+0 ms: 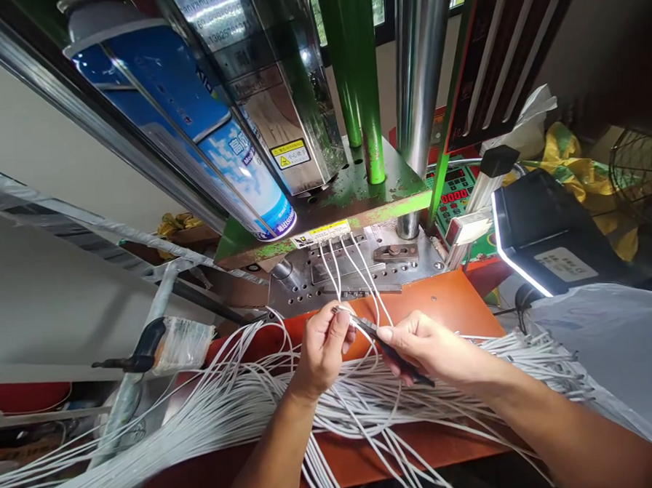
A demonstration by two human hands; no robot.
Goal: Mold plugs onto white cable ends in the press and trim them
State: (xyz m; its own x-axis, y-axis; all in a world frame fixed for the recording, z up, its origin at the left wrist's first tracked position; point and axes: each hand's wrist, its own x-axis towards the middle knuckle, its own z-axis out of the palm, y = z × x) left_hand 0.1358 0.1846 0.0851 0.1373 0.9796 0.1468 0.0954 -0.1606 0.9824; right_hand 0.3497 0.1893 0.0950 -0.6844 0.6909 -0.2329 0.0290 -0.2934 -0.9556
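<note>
My left hand (323,346) pinches the end of a white cable, close in front of the machine's die. My right hand (419,345) is closed around dark-handled pliers (389,350), whose jaws reach to the cable end at my left fingertips. Whether the jaws touch the cable or its small end piece I cannot tell. Several white cables (363,267) run from the metal die (349,261) down toward my hands. Below both hands lies a large bundle of white cables (204,418) across the orange table (443,303).
A blue spray can (189,127) stands on the machine's green plate (367,191), left of a metal block with a warning label. At right are a green control panel (455,201) and a lit lamp (555,232). A clamp (151,348) sits on the left frame.
</note>
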